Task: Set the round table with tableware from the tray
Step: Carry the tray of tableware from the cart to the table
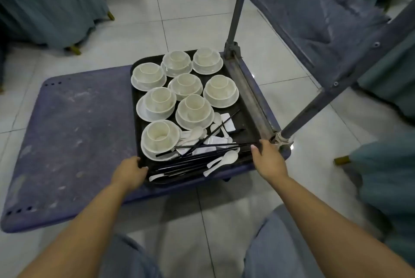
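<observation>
A black tray point(246, 118) lies on a low blue platform cart point(74, 134). It carries several stacked sets of white plate, bowl and cup point(160, 137), a loose pile of black chopsticks point(202, 161), white spoons point(226, 158) and small white rests point(228, 121). My left hand point(130, 172) grips the tray's near left corner, fingers curled over the rim. My right hand point(267, 157) grips the near right corner, thumb on the rim by the chopstick tips.
The cart's grey folding handle frame point(314, 19) rises at the right of the tray. Chairs draped in teal cloth point(45, 3) stand at the back left, and more teal cloth point(388, 176) hangs at the right. White floor tiles surround the cart.
</observation>
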Demonstrator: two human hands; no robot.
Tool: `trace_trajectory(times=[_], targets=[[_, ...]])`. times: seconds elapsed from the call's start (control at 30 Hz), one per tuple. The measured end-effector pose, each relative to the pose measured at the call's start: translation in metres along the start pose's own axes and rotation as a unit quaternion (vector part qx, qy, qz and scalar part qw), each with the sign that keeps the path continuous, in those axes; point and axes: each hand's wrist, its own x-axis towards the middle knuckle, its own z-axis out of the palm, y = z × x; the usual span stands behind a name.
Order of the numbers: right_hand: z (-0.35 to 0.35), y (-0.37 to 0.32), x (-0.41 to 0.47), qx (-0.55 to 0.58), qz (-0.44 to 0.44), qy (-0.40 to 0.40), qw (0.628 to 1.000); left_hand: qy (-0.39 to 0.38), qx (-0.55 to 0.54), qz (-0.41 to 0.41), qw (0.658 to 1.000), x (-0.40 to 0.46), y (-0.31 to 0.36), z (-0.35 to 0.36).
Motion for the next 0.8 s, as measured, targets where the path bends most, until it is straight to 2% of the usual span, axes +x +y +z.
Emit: trace_trajectory(times=[0.07,0.27,0.47,0.6,0.8], targets=[[0.002,0.006,0.001,0.044,0.054,0.0,0.998,0.009,-0.031,-0.022,0.999,0.001,0.001,0.004],[0.011,0.014,0.005,0.189,0.167,-0.076,0.965,0.035,-0.099,-0.075,0.992,0.011,0.004,0.015],[0.025,0.009,0.003,0.314,0.205,-0.13,0.918,0.058,-0.122,-0.117,0.984,0.014,0.008,0.023],[0.034,0.01,0.002,0.381,0.224,-0.121,0.889,0.019,-0.136,-0.098,0.986,0.023,-0.001,0.017],[0.041,0.015,-0.001,0.487,0.243,-0.125,0.83,-0.048,-0.201,-0.139,0.968,0.017,-0.011,0.016]])
